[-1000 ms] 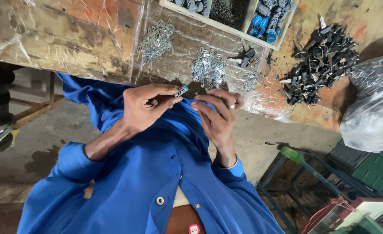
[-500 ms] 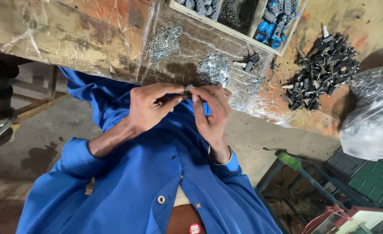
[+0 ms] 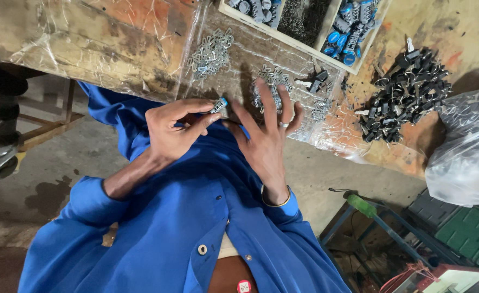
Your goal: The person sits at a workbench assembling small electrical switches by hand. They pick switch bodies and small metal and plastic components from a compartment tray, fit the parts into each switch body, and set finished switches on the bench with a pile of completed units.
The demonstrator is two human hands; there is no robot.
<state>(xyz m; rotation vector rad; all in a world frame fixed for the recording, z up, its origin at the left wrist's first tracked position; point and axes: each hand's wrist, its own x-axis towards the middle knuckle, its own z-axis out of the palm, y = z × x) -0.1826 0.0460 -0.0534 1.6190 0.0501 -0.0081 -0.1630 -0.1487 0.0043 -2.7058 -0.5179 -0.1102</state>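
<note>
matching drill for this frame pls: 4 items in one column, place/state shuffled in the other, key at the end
Items:
1. left hand
2. right hand
3. pile of black parts
4. clear plastic bag

Place or state:
A. lying on the bench top, right of the wooden tray
B. fingers spread open, holding nothing
C. off the bench's right end, crumpled
D. pinching a small blue-tipped part

Pairs: 1-D, 2-B, 3-A, 4-C
</note>
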